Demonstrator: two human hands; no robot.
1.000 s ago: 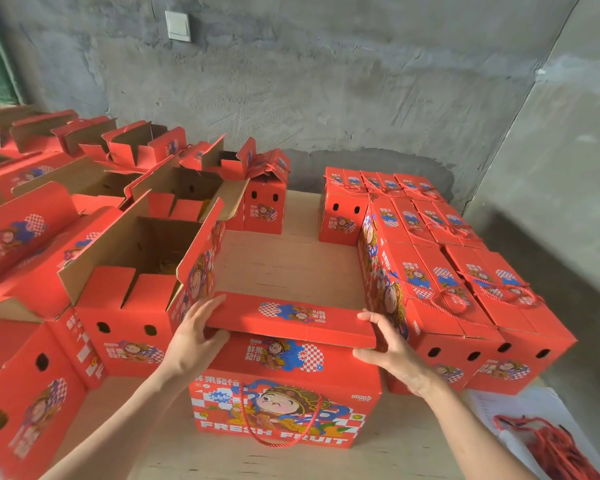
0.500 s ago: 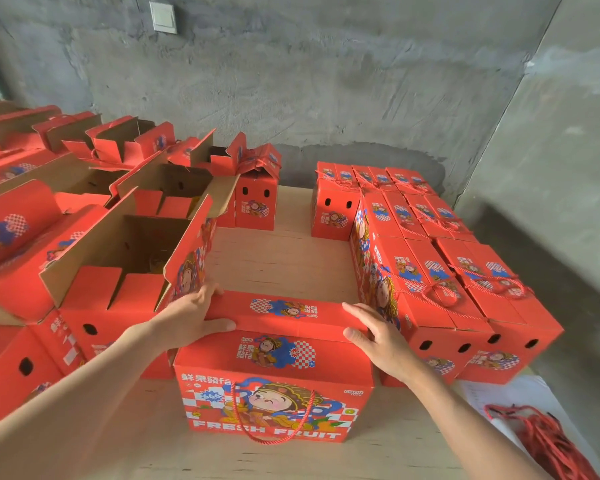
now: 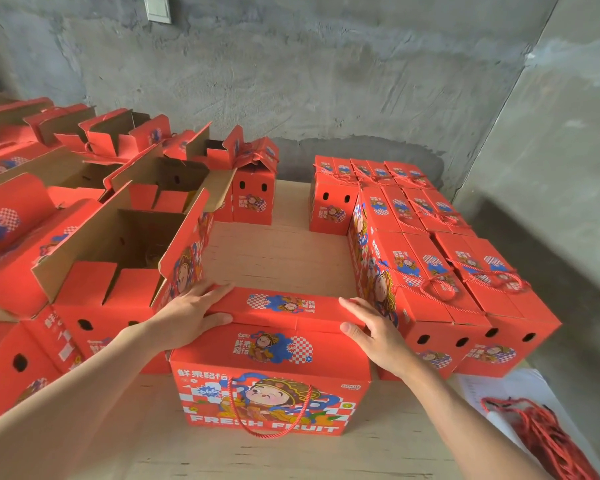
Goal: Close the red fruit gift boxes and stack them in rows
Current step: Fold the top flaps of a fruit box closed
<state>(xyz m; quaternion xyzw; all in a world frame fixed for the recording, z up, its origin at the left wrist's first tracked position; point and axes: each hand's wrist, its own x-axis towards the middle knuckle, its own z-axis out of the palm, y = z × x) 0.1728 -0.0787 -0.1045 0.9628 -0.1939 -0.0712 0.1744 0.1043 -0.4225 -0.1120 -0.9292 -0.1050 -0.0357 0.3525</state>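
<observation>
The left fingers (image 3: 217,289) lie almost straight along the far edge of the top flap (image 3: 284,306), at its left end, with the thumb stretched along the flap's near edge. They are spread and pressing flat, not curled round anything. The left hand (image 3: 187,317) rests over that left end.

The right fingers (image 3: 353,304) are also nearly straight, laid on the right end of the same flap, the thumb on its near edge. The right hand (image 3: 374,336) presses down there and grasps nothing.

The flap lies folded down across the top of the box (image 3: 271,386), which stands upright at the near middle of the table (image 3: 281,258). Its printed front faces the camera, and a red cord handle (image 3: 267,419) hangs down that front.

Just right of the box, touching or nearly touching it, the closed boxes (image 3: 430,271) stand packed in rows that run towards the far wall (image 3: 326,81). On the left stand the open boxes (image 3: 118,251), their flaps up and brown insides showing.

At the near right a bundle of red cords (image 3: 541,441) lies partly on a white sheet (image 3: 482,386). A switch (image 3: 158,8) sits high on the wall.
</observation>
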